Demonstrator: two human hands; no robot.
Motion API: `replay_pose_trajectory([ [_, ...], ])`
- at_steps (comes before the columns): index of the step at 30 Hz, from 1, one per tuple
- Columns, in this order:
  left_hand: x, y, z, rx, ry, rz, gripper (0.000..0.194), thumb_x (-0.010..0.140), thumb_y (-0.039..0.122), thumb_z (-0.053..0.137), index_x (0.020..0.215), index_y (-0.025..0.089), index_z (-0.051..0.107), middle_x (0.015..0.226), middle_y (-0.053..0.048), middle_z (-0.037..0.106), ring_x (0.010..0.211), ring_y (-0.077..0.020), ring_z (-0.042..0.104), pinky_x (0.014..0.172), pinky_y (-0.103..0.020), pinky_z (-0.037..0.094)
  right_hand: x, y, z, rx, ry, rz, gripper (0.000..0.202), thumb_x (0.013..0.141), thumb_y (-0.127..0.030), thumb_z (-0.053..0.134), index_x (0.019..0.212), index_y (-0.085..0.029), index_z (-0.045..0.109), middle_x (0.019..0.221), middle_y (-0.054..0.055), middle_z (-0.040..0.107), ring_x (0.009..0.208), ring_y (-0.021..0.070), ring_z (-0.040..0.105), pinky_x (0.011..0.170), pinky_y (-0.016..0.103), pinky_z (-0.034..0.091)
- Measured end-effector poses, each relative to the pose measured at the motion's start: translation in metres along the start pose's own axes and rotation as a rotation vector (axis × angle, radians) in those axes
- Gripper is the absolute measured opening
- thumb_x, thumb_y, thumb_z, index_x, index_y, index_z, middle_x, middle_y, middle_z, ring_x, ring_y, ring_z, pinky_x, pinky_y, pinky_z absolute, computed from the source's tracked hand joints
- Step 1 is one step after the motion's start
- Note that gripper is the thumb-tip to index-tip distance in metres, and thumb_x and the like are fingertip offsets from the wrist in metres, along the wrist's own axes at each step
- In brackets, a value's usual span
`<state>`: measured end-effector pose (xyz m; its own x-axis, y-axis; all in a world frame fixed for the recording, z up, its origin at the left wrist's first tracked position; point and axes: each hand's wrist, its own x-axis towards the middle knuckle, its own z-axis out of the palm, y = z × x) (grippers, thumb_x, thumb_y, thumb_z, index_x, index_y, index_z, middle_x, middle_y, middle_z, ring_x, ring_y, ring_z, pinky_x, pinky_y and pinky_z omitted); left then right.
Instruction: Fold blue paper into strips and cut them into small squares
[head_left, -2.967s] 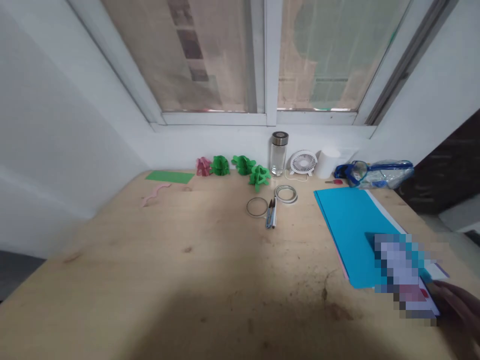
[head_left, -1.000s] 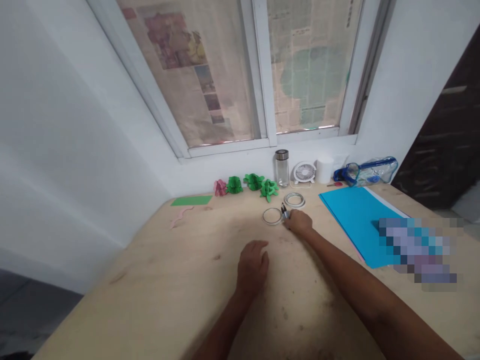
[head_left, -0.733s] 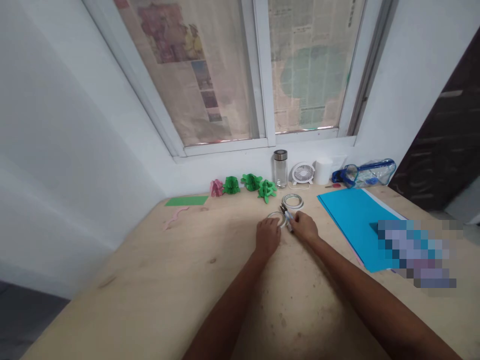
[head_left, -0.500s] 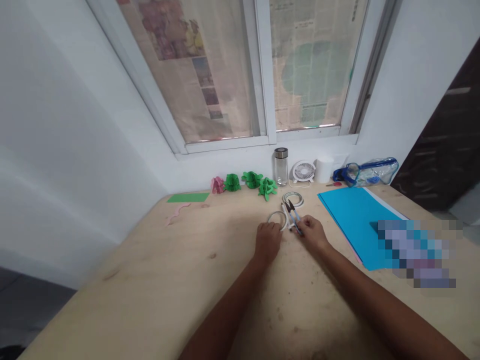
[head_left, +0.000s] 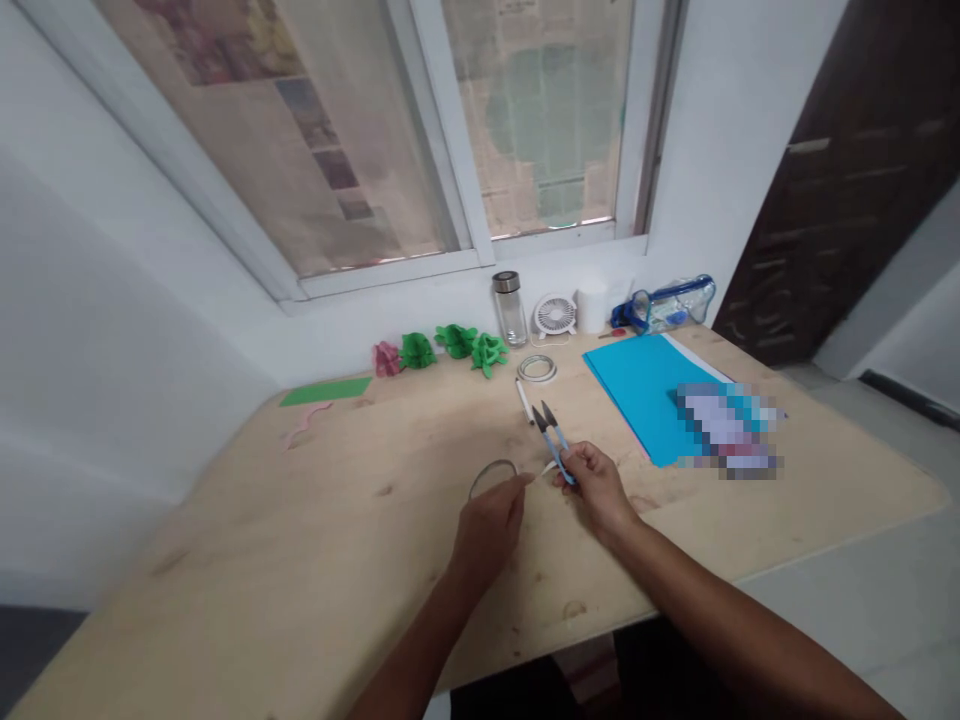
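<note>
My left hand (head_left: 489, 522) is closed on a narrow tape roll (head_left: 492, 467), whose ring stands up beyond the fingers. A short pale strip of tape (head_left: 548, 468) spans the gap between my two hands. In my right hand (head_left: 596, 482) is a pair of thread snips (head_left: 554, 437) with light blue handles and dark blades. The blades point away from me and stand apart. My right fingertips also seem to pinch the strip's far end, though they partly hide it. Beyond the snips lie a white pen (head_left: 524, 401) and another tape roll (head_left: 537, 369).
Blue paper sheets (head_left: 626, 385) lie on the right, with a blurred item on top. Along the wall stand green and pink paper shapes (head_left: 418, 351), a glass bottle (head_left: 511, 312), a small fan (head_left: 555, 316) and a clear pouch (head_left: 679, 303). Green paper (head_left: 324, 391) lies far left.
Both hands have drawn back toward me, bringing the tape roll and the snips away from the pen. A strip of tape now shows between the hands. The view has swung right.
</note>
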<state>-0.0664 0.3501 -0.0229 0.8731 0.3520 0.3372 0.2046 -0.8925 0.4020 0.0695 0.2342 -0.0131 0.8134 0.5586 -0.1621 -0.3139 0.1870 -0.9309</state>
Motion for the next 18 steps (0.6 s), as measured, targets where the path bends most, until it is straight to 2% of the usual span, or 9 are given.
replay_pose_trajectory([
  [3, -0.015, -0.004, 0.000, 0.013, 0.006, 0.024, 0.033, 0.094, 0.019, 0.036, 0.112, 0.022, 0.064, 0.100, -0.003, 0.073, 0.088, -0.0160, 0.069, 0.079, -0.027, 0.054, 0.003, -0.001, -0.012, 0.068, 0.089, -0.009, 0.049, 0.057, -0.063, 0.075, 0.070, -0.022, 0.052, 0.066, 0.001, 0.067, 0.053, 0.0123, 0.055, 0.048, 0.024, 0.040],
  [5, -0.020, -0.013, -0.001, 0.133, 0.018, 0.064, 0.032, 0.095, 0.019, 0.036, 0.115, 0.020, 0.062, 0.101, -0.004, 0.072, 0.087, -0.0163, 0.069, 0.077, -0.027, 0.054, 0.003, -0.001, -0.019, 0.092, 0.116, -0.010, 0.048, 0.056, -0.061, 0.077, 0.071, -0.022, 0.052, 0.069, 0.001, 0.069, 0.052, 0.0118, 0.055, 0.048, 0.024, 0.040],
  [8, -0.015, -0.032, -0.002, 0.438, -0.018, 0.183, 0.033, 0.094, 0.015, 0.037, 0.118, 0.018, 0.060, 0.090, -0.006, 0.070, 0.076, -0.0194, 0.066, 0.070, -0.032, 0.054, -0.003, 0.001, -0.026, 0.103, 0.114, -0.004, 0.047, 0.054, -0.054, 0.082, 0.073, -0.021, 0.056, 0.071, 0.002, 0.071, 0.051, 0.0111, 0.056, 0.049, 0.023, 0.040],
  [11, -0.002, -0.046, -0.001, 0.549, -0.080, 0.294, 0.034, 0.090, 0.009, 0.040, 0.116, 0.016, 0.061, 0.082, -0.007, 0.067, 0.072, -0.0221, 0.063, 0.069, -0.036, 0.052, -0.013, -0.001, -0.034, 0.117, 0.117, 0.002, 0.044, 0.055, -0.050, 0.084, 0.077, -0.020, 0.059, 0.074, 0.002, 0.071, 0.052, 0.0103, 0.056, 0.050, 0.023, 0.041],
  [14, 0.006, -0.049, 0.001, 0.564, -0.103, 0.344, 0.035, 0.088, 0.008, 0.042, 0.118, 0.014, 0.060, 0.089, -0.011, 0.066, 0.081, -0.0247, 0.062, 0.075, -0.040, 0.050, -0.023, -0.007, -0.045, 0.149, 0.109, 0.019, 0.045, 0.057, -0.043, 0.085, 0.089, -0.021, 0.064, 0.078, 0.003, 0.072, 0.054, 0.0099, 0.058, 0.050, 0.021, 0.042],
  [18, 0.002, -0.043, 0.001, 0.610, -0.103, 0.322, 0.041, 0.089, 0.008, 0.041, 0.128, 0.012, 0.052, 0.098, -0.013, 0.064, 0.091, -0.0261, 0.059, 0.085, -0.044, 0.046, -0.031, -0.012, -0.062, 0.199, 0.058, 0.080, 0.047, 0.060, -0.036, 0.085, 0.100, -0.022, 0.067, 0.088, 0.004, 0.073, 0.061, 0.0097, 0.061, 0.053, 0.020, 0.046],
])
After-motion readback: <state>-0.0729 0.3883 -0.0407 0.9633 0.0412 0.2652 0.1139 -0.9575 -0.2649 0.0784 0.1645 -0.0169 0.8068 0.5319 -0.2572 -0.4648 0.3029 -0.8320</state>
